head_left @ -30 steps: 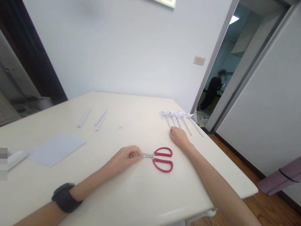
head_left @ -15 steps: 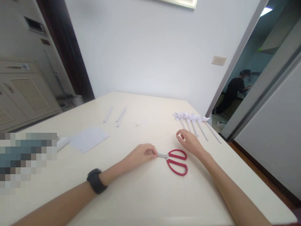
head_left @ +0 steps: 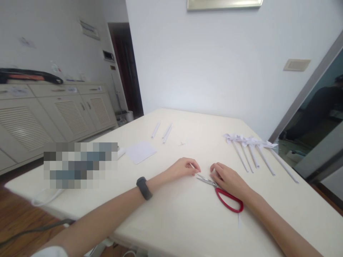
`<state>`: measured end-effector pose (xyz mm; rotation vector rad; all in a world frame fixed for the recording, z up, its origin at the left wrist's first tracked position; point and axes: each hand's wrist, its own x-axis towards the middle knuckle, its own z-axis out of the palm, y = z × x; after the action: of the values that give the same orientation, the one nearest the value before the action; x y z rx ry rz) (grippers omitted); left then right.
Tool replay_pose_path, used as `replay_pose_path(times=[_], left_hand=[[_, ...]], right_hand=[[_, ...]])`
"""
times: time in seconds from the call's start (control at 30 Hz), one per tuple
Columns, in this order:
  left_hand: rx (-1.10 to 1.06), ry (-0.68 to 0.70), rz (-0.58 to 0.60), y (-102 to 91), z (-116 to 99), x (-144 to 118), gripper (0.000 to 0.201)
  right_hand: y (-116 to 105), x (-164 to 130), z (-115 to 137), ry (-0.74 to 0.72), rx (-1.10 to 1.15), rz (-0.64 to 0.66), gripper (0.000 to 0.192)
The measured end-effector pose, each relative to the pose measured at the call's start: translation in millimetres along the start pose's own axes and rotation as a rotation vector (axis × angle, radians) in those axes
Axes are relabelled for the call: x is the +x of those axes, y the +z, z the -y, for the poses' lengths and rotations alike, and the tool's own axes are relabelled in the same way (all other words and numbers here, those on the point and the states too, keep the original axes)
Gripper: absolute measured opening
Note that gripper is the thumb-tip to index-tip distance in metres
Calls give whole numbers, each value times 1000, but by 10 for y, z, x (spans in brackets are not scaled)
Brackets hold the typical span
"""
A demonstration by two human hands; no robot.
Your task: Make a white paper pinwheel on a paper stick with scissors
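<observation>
scissors [head_left: 219,189] flat on table [head_left: 171,221], right hand [head_left: 230,180] laid over red handles, grasping them loosely; blades jut toward left hand [head_left: 184,167], loosely curled, empty, just off tips. long axis runs left-right. paper pinwheels [head_left: 252,144] beyond scissors.

Right hand [head_left: 230,180] has left the paper pinwheels [head_left: 250,141] and now lies over the upper handle of the red scissors [head_left: 223,191]. Left hand [head_left: 183,167] has let go of the blade tips; scissors now point up-left. View has swung left.
</observation>
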<state>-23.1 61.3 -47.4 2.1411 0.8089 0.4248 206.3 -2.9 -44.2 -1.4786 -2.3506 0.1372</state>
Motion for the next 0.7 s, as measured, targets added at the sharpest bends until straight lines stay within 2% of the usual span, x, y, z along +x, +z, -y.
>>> replay_pose_path(times=[0.23, 0.43, 0.7], left_hand=[[105, -7, -143, -277, -78, -42, 29], [307, -42, -310, -494, 50, -52, 28], [595, -182, -393, -726, 132, -133, 29]], right_hand=[[7, -1, -54, 45, 37, -10, 15], [5, -6, -53, 82, 57, 15, 14], [-3, -8, -62, 103, 101, 35, 15]])
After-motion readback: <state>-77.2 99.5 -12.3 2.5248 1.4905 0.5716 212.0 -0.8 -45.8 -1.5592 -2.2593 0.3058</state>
